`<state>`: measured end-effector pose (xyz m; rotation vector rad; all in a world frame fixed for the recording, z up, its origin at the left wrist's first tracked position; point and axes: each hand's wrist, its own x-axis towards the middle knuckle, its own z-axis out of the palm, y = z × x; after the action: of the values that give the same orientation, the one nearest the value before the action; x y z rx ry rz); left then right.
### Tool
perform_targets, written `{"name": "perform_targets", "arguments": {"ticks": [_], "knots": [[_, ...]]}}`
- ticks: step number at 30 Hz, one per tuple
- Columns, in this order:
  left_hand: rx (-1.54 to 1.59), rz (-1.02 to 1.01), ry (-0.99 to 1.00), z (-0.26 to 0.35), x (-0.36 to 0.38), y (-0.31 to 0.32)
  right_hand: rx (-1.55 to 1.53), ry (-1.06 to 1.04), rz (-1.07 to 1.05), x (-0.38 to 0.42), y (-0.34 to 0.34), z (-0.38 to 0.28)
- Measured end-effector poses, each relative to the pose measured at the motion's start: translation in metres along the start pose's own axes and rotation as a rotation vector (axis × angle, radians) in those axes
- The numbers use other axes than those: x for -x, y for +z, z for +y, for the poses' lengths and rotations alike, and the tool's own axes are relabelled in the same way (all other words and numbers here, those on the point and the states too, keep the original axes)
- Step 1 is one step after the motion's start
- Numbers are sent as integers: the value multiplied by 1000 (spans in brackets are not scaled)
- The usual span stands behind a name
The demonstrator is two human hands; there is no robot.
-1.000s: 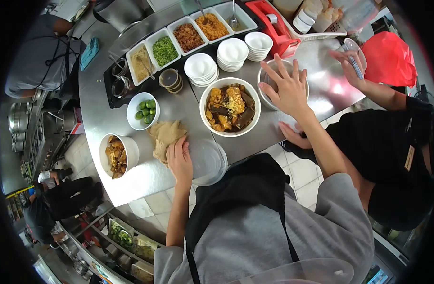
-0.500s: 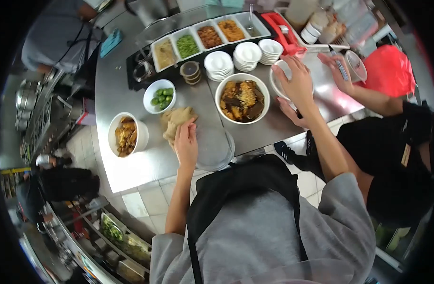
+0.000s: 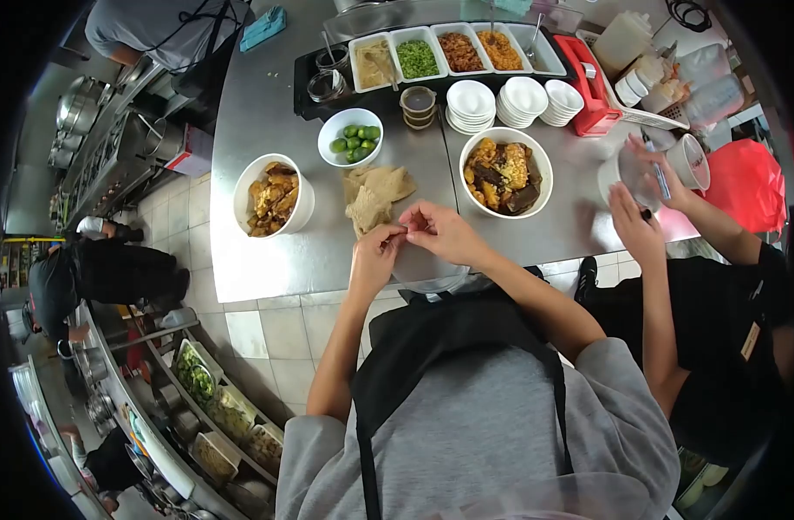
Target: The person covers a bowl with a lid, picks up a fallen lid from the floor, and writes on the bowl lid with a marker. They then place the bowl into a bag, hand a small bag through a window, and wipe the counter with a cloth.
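My left hand (image 3: pixel 377 260) and my right hand (image 3: pixel 445 232) meet at the table's near edge, fingertips pinched together. Whatever is between them is too small to make out. Below them lie clear plastic lids (image 3: pixel 432 276), partly covered by my right hand and forearm. A crumpled beige cloth (image 3: pixel 375 195) rests just beyond my fingers. To the right, a white bowl (image 3: pixel 544 195) holds brown stewed food with chopped yellowish topping. On the left stands another white bowl (image 3: pixel 302 212) with similar food. A smaller white bowl (image 3: pixel 329 153) contains green limes.
A co-worker's hands (image 3: pixel 637 227) are at a blurred white container (image 3: pixel 611 178), one with a marker (image 3: pixel 662 180). Along the back stand a topping tray (image 3: pixel 306 104), stacked white lids (image 3: pixel 471 108) and sauce cups (image 3: pixel 419 108). A red bag (image 3: pixel 745 186) sits far right.
My right hand has left the white container and come left to meet my left hand, which now pinches. The container has moved right with the co-worker's hands. The view has shifted.
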<state>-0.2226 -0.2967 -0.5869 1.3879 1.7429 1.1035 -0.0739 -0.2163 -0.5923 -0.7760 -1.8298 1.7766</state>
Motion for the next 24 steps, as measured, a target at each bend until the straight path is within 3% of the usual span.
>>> {"name": "perform_targets", "arguments": {"ticks": [5,7,11,13,15,17,24], "knots": [[4,-51,-62,0,-1,3,34,-35,-5,1,2,6],[-6,25,-16,-1,-2,6,84,-61,28,0,3,8],[-42,16,36,-2,-5,1,-205,89,36,2,0,-1],[211,183,-93,-6,-8,-2,-310,126,56,2,-4,2],[237,164,-87,-3,-8,-6,-243,76,89,1,-7,14],[286,-12,-107,0,-7,-3,-217,74,100,0,-5,13],[306,-76,-176,1,-6,2,-26,-15,179,1,1,17]]}}
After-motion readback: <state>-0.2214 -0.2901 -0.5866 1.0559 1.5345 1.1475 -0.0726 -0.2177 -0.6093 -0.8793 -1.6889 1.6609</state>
